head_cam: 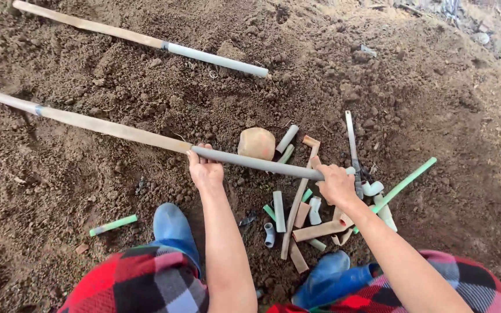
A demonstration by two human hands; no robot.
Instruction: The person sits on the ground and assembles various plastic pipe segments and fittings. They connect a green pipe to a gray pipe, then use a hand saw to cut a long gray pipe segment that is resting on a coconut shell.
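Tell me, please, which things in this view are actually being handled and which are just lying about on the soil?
In hand:
- long grey pipe, gripped by the left hand and the right hand

Lying about:
- second long pipe, up the slope
- heap of short pipe offcuts and elbow fittings
- long green pipe piece
- short green pipe piece
- round stone

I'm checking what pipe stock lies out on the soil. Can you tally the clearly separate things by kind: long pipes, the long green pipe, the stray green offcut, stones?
Long grey-and-tan pipes: 2, one held, one lying beyond
Long green pipe: 1
Stray green offcut: 1
Round stone: 1
Total: 5; the heap of short offcuts and elbows overlaps too much to count.
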